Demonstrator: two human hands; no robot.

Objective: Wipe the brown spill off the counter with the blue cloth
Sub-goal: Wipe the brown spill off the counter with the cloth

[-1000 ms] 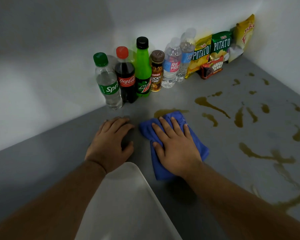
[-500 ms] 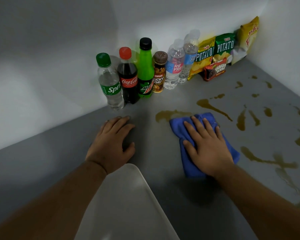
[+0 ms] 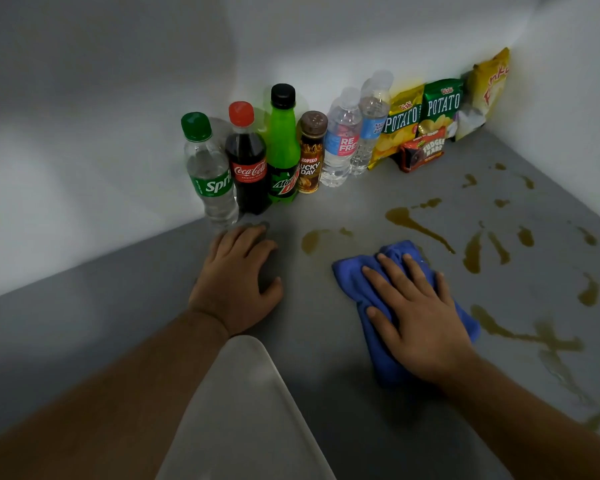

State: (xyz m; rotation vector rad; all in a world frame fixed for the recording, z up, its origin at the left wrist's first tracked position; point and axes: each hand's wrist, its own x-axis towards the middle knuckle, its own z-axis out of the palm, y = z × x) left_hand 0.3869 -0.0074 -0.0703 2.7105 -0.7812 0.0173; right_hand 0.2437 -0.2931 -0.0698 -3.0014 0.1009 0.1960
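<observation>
The right hand (image 3: 418, 317) lies flat, palm down, on the cloth (image 3: 357, 271), fingers spread and straight, pressing it onto the counter (image 3: 84, 323) rather than gripping it. The cloth is bunched under the palm; its blue folds show ahead of the fingertips, beside the thumb and behind the heel of the hand.

The spill (image 3: 414, 223) is scattered in brown streaks and blobs. One ring-shaped patch lies just ahead and to the thumb side of the fingertips, near the cloth's front edge. A long streak runs ahead of the fingers, ending near the cloth's far corner. More streaks and drops lie beyond the little finger side, and a long smear trails from the cloth's rear corner along the wrist side.

The left hand (image 3: 238, 277) rests palm down on bare counter, fingers loosely together and slightly curled, thumb out, holding nothing. It is apart from the cloth, thumb pointing towards it. Just ahead of its fingertips stands a Sprite bottle (image 3: 208, 174), first in a row of bottles (image 3: 284, 143) along the wall; snack bags (image 3: 442, 109) follow, well ahead of the right fingers.
</observation>
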